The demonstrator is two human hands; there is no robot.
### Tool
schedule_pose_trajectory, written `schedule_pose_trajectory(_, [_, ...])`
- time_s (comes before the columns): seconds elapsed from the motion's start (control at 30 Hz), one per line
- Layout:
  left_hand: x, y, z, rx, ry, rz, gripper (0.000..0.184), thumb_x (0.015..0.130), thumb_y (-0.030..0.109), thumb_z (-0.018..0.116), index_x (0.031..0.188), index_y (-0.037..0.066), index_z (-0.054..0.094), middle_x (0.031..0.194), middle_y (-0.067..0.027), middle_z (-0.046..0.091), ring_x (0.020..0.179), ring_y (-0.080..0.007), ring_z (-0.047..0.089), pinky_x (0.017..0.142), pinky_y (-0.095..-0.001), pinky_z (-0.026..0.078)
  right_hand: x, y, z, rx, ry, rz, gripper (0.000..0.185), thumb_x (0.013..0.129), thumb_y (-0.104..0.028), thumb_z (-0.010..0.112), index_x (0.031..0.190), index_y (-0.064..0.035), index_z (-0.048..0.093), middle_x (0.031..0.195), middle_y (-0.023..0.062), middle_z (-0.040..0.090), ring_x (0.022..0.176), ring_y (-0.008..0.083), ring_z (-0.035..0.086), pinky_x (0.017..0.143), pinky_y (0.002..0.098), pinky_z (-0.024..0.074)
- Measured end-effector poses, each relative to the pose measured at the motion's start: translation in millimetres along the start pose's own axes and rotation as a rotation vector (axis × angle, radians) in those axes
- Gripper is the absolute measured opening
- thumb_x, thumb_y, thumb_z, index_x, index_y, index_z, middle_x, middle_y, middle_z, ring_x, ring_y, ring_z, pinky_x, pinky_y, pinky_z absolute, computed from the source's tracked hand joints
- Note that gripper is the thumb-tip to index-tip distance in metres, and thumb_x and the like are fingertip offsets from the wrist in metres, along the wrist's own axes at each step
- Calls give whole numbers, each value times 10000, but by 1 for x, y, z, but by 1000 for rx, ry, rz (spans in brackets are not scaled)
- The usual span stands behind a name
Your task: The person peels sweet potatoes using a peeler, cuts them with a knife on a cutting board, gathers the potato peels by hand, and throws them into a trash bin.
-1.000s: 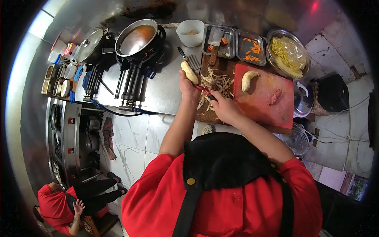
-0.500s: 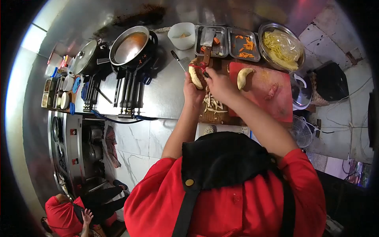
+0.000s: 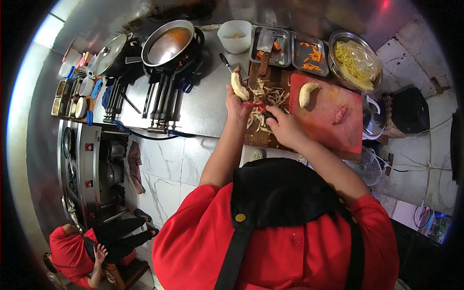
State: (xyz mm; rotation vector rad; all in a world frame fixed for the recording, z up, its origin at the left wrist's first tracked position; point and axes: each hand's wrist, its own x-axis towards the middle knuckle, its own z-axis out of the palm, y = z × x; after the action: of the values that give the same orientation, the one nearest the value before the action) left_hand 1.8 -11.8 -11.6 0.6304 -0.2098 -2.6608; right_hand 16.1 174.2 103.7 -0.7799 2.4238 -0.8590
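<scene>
Two bare hands meet over the near left part of a dark wooden board, both closed around what they hold. The left hand has its fingers wrapped about the lower end of a pale, curved vegetable, which stands up from the grip with its darker tip pointing away from the person. The right hand is curled around the black handle of a red peeler, whose red head is close to the left hand and the base of the vegetable; whether its blade touches cannot be told. Pale and brownish peelings lie scattered on the wood beyond and below the peeler. To the right, a red cutting board bears a second curved piece and, nearer its right edge, a reddish piece. Beyond the held vegetable, a black-handled tool with a ridged metal blade lies on the steel counter. A cleaver rests across a metal tray, its wooden handle reaching over the near rim. Beside that are a tray of orange pieces and a steel bowl of yellow strands.
</scene>
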Motion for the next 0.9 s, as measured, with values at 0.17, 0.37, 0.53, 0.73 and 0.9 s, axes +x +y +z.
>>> schedule_pose_trajectory(0.17, [-15, -12, 17, 32, -113, -18, 468, 975, 437, 286, 1121, 56, 513, 946, -98, 598, 908, -272, 586, 851, -440, 473, 36, -20, -20, 11, 188, -110, 328, 893, -241, 473, 1195, -116, 511, 927, 216, 626, 852, 405, 598, 727, 496, 474])
schedule_pose_trajectory(0.37, [-8, -10, 18, 175, -112, 113, 429, 969, 419, 353, 1169, 76, 516, 1053, -106, 593, 914, -250, 585, 813, -412, 486, 34, -11, 11, -123, 129, -139, 351, 889, -210, 467, 1221, -97, 449, 816, 236, 624, 772, 428, 599, 686, 539, 458])
schedule_pose_trajectory(0.53, [-5, 3, 22, 92, -2, 174, 428, 949, 470, 383, 1048, 85, 543, 854, -64, 568, 769, -227, 580, 680, -383, 503, 2, 5, 27, 51, 43, 12, 373, 894, -217, 505, 1248, -103, 472, 927, 231, 624, 853, 394, 608, 713, 452, 475])
schedule_pose_trajectory(0.73, [7, 5, 0, 55, -26, 50, 400, 947, 473, 386, 970, 108, 548, 774, -28, 555, 651, -187, 547, 601, -313, 490, -1, 2, 1, 96, 19, 29, 366, 887, -238, 528, 1237, -136, 495, 896, 206, 637, 837, 342, 631, 716, 410, 483])
schedule_pose_trajectory(0.9, [-13, -3, 14, 17, -118, -8, 464, 967, 467, 289, 1106, 94, 528, 849, -61, 567, 754, -231, 567, 771, -431, 500, 23, -16, -17, 40, 158, 2, 353, 891, -260, 487, 1216, -123, 492, 912, 200, 636, 888, 390, 599, 762, 478, 466])
